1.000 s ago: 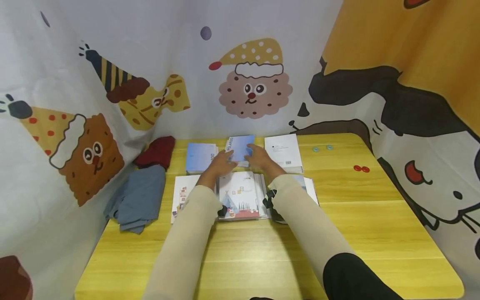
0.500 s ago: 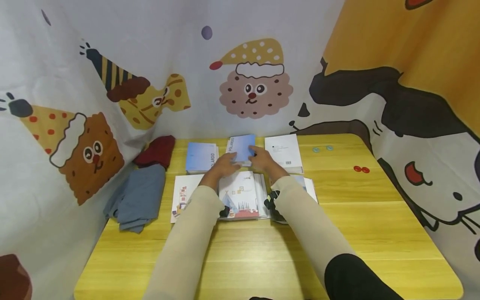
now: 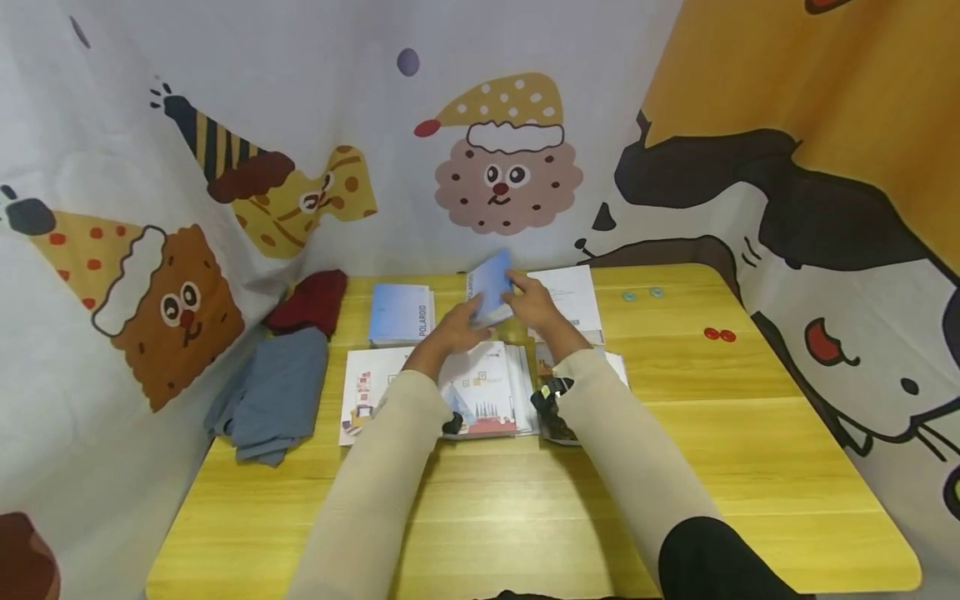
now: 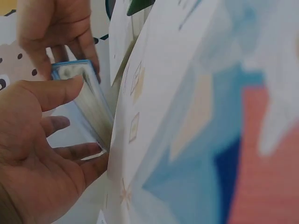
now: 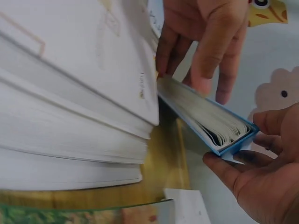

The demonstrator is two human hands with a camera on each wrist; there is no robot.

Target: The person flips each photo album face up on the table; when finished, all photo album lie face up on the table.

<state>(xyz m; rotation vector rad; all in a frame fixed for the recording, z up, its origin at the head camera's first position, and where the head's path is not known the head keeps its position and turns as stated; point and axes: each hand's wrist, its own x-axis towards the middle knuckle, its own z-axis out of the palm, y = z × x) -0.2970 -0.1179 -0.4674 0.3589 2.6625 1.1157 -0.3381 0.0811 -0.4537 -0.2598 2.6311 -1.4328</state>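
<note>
A light blue Polaroid album [image 3: 491, 285] is tilted up on its edge at the back of the yellow table [image 3: 675, 467]. My left hand [image 3: 459, 323] holds its left side, and in the left wrist view the left hand [image 4: 70, 116] has its thumb on the album [image 4: 91, 109] with fingers beneath. My right hand [image 3: 527, 293] grips the right side. In the right wrist view the right hand [image 5: 247, 144] pinches the corner of the album [image 5: 210, 116], whose page edges show.
A second blue album [image 3: 401, 312] lies to the left and a white book [image 3: 577, 296] to the right. Picture books [image 3: 487, 392] lie under my forearms. Red cloth [image 3: 311, 300] and blue-grey cloth [image 3: 273, 392] sit far left. Small red buttons [image 3: 720, 335] lie right.
The blue album lay nearly flat under both hands. It has been lifted and tipped up on edge, shifted slightly right.
</note>
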